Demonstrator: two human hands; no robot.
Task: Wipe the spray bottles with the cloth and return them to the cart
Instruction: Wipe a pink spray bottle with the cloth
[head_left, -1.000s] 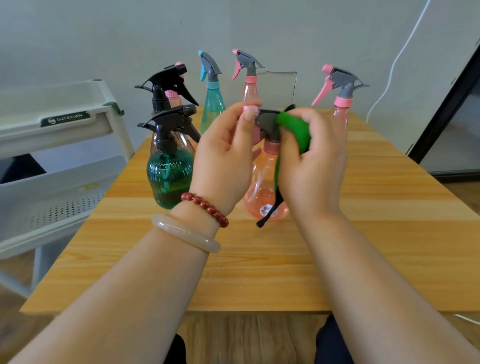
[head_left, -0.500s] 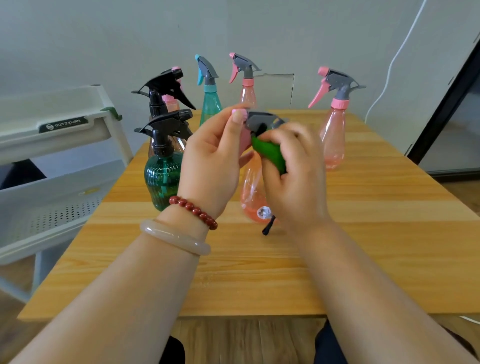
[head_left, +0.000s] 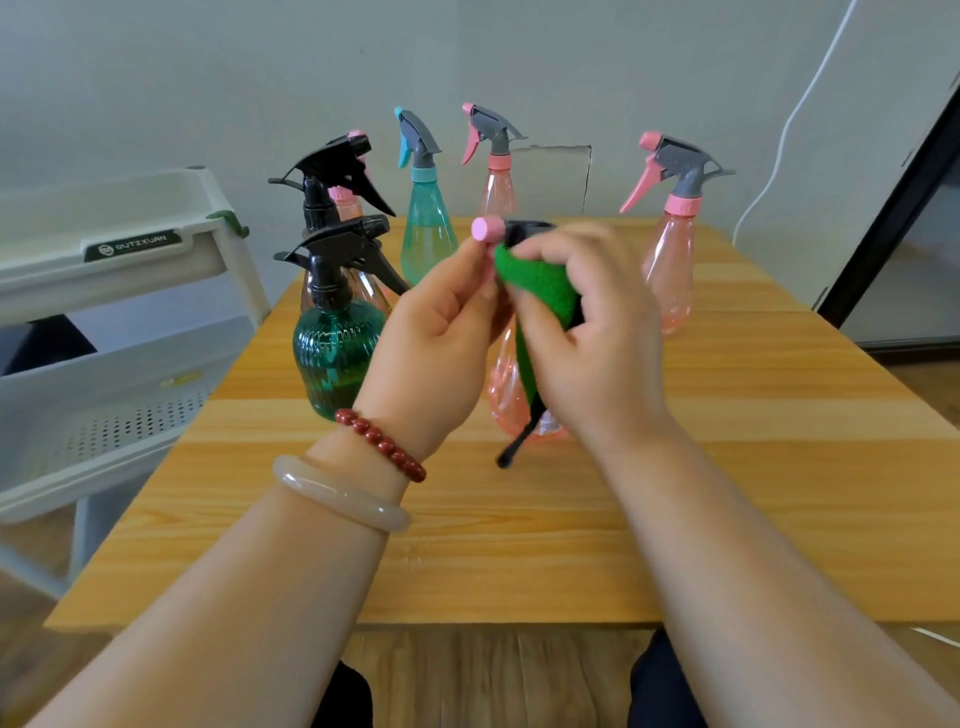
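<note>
A pink spray bottle stands on the wooden table between my hands. My left hand pinches its spray head just below the pink nozzle cap. My right hand grips a green cloth and presses it against the bottle's grey head and neck. A black edge of the cloth hangs down to the table. Most of the bottle's head is hidden by my fingers and the cloth.
Several other spray bottles stand behind: a dark green one, a black-headed one, a teal one, and pink ones. A white cart stands left of the table. A white cable runs down the wall.
The bottle's head has turned so its pink nozzle cap now points up toward me. My right hand has slid the cloth lower and round the head.
</note>
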